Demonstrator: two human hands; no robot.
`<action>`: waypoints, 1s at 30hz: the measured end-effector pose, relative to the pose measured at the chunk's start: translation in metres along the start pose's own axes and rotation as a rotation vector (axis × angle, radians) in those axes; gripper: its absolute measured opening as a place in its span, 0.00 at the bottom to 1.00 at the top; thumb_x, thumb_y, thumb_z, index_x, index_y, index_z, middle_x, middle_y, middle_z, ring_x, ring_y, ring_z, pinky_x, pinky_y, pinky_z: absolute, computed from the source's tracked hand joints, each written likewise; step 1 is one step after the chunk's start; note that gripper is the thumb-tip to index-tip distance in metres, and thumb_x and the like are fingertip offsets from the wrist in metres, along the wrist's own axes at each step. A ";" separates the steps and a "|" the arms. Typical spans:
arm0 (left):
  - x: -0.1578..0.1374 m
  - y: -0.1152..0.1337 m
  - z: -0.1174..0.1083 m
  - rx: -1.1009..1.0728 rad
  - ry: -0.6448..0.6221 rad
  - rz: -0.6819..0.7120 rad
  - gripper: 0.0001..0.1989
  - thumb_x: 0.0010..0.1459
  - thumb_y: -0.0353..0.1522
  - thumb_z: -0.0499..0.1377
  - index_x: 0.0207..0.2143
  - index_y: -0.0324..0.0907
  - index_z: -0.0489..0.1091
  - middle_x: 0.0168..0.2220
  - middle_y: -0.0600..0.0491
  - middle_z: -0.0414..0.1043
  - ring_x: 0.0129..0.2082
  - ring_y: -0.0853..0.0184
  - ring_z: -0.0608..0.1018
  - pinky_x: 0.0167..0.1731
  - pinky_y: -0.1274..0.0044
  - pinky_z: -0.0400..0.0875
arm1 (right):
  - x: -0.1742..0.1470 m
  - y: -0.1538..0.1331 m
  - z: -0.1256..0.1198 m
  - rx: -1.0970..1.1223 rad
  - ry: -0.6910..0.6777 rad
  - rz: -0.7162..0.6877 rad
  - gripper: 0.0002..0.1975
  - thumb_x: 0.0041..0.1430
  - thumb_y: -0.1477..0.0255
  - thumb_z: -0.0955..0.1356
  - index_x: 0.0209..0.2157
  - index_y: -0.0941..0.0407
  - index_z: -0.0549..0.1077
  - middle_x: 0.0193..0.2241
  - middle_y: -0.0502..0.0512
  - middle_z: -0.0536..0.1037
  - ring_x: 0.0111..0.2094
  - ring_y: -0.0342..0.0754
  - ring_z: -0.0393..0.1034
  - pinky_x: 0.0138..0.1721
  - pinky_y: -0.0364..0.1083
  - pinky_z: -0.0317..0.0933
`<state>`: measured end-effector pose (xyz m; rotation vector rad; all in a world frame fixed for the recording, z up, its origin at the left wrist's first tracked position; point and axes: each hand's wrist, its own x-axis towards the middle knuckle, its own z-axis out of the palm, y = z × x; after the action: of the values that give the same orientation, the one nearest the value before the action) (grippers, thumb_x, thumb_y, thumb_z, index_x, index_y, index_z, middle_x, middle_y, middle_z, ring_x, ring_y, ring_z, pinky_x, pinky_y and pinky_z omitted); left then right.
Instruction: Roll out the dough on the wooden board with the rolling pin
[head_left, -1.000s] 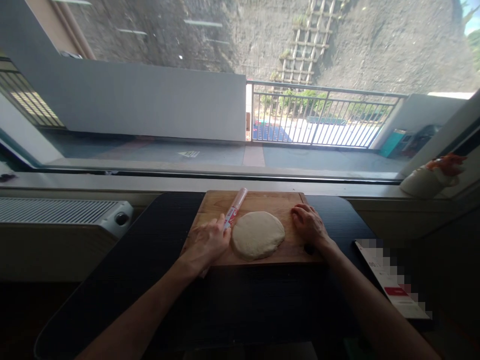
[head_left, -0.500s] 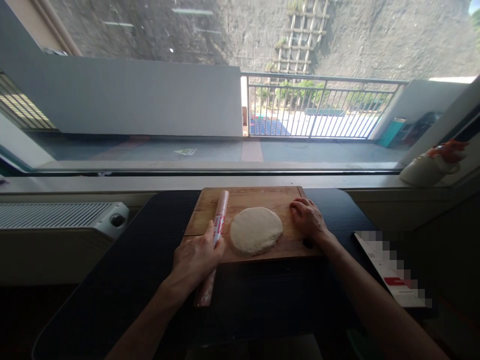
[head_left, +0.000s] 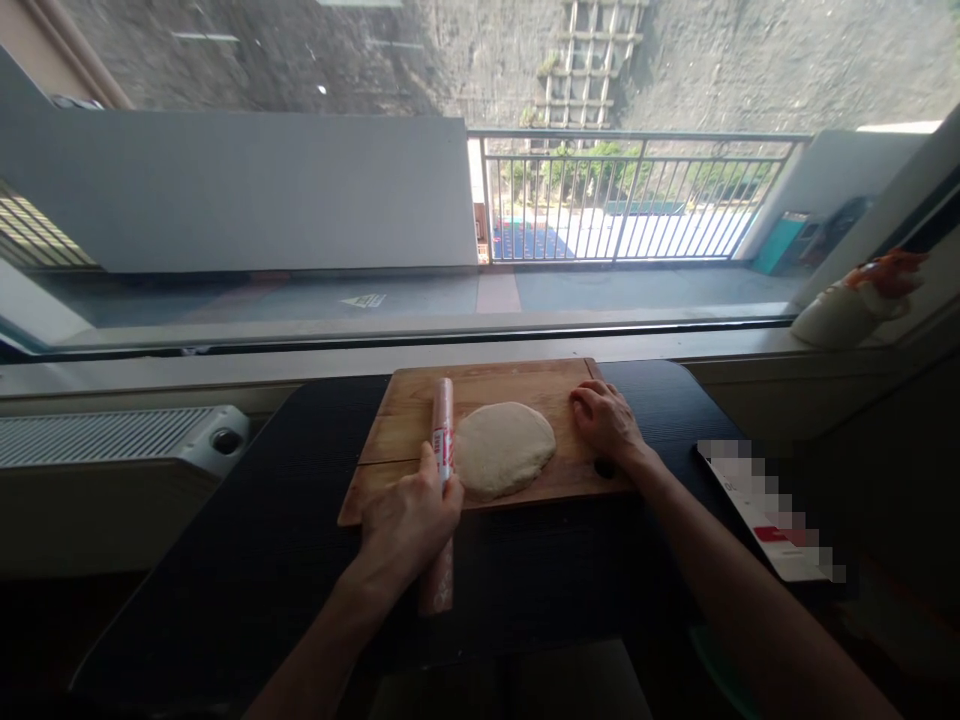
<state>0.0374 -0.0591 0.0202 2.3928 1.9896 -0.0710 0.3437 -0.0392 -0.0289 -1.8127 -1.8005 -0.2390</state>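
A flat round of pale dough (head_left: 504, 450) lies on a wooden cutting board (head_left: 405, 400). Along the dough's left edge runs a pinkish rolling pin (head_left: 443, 405) with a red-and-white label, its near end reaching past the board's front edge. My left hand (head_left: 412, 512) is closed around the pin's middle, hiding part of it. At the board's right edge, beside a dark hole in the board, rests my right hand (head_left: 606, 418) with its fingers curled against the wood, apart from the dough.
The board lies on a black table (head_left: 255, 520) below a window sill (head_left: 525, 350). A radiator (head_left: 150, 435) stands at left. On the table's right side is a pale flat item (head_left: 772, 530), partly blurred out. A white figurine-like vessel (head_left: 844, 310) sits on the sill.
My left hand has brought the rolling pin closer to the dough's left edge and turned it nearly straight ahead. My right hand keeps its place on the board. The view has shifted slightly.
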 end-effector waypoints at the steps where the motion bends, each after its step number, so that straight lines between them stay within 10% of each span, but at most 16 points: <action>1: -0.001 0.000 -0.001 -0.001 -0.008 0.006 0.30 0.61 0.43 0.39 0.59 0.36 0.53 0.30 0.42 0.76 0.33 0.54 0.79 0.31 0.69 0.66 | 0.000 0.000 0.000 0.001 -0.001 0.002 0.11 0.59 0.72 0.61 0.40 0.54 0.74 0.44 0.55 0.72 0.45 0.51 0.63 0.48 0.49 0.57; 13: -0.005 -0.011 -0.001 -0.084 -0.028 0.038 0.24 0.61 0.45 0.39 0.48 0.44 0.65 0.30 0.49 0.75 0.31 0.60 0.78 0.29 0.74 0.64 | -0.002 -0.007 -0.009 0.012 -0.007 0.014 0.13 0.58 0.73 0.61 0.43 0.55 0.73 0.45 0.57 0.72 0.46 0.52 0.64 0.48 0.51 0.59; 21: -0.026 -0.075 -0.006 -0.203 0.024 0.686 0.18 0.60 0.40 0.51 0.53 0.53 0.63 0.43 0.56 0.73 0.42 0.66 0.72 0.46 0.74 0.62 | -0.060 -0.116 -0.075 0.088 -0.087 -0.399 0.19 0.59 0.71 0.63 0.53 0.50 0.64 0.56 0.57 0.62 0.58 0.56 0.53 0.56 0.59 0.50; 30: -0.006 -0.073 -0.002 -0.254 0.218 0.735 0.20 0.58 0.33 0.51 0.54 0.52 0.64 0.51 0.54 0.68 0.53 0.62 0.65 0.57 0.65 0.53 | -0.108 -0.137 -0.065 0.006 -0.414 -0.377 0.31 0.59 0.76 0.61 0.62 0.46 0.48 0.31 0.49 0.71 0.24 0.42 0.66 0.23 0.40 0.54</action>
<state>-0.0352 -0.0516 0.0233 2.8531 0.9661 0.4417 0.2201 -0.1740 0.0066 -1.5871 -2.4263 0.0050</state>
